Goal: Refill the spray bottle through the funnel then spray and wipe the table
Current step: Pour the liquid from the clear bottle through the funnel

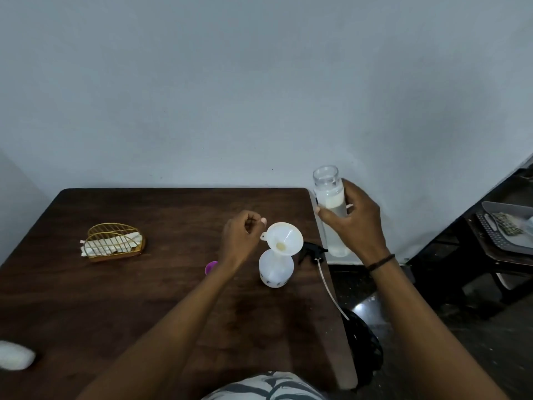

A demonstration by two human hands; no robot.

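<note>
Home room, dark wooden table [115, 298], bare grey wall [230, 96], gold napkin holder [114, 245]

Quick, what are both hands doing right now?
Left hand: fingers curled, holding nothing, beside the funnel.
Right hand: gripping the clear bottle.
</note>
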